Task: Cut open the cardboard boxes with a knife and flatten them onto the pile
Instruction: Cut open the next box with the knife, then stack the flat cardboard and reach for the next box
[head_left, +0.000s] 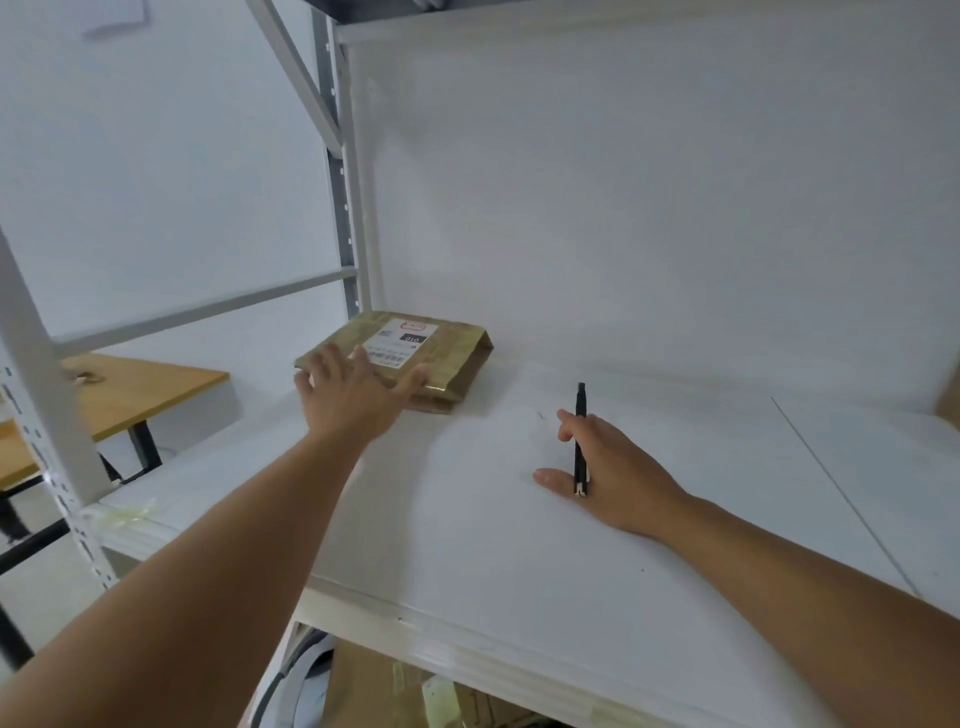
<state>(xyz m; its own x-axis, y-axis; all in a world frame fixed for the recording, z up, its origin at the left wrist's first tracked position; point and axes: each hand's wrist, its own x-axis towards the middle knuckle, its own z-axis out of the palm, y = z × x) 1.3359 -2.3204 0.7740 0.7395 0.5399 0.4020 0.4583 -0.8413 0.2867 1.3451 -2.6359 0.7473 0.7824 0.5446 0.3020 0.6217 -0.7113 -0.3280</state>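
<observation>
While the flat cardboard box (415, 358) lies at the white shelf's (675, 519) back-left corner, L hand (353, 389) rests spread-fingered on its near edge & R hand (608, 467) grips a black knife (580, 439), well apart from box.

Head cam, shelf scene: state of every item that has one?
cardboard box: closed, lying flat on the shelf, label up, uncut.
left hand: fingers spread, resting on the box's near end.
right hand: grip on the knife, resting on the shelf.
knife: held, pointing away from the person; blade not discernible.
white shelf: carries the box and both hands.
</observation>
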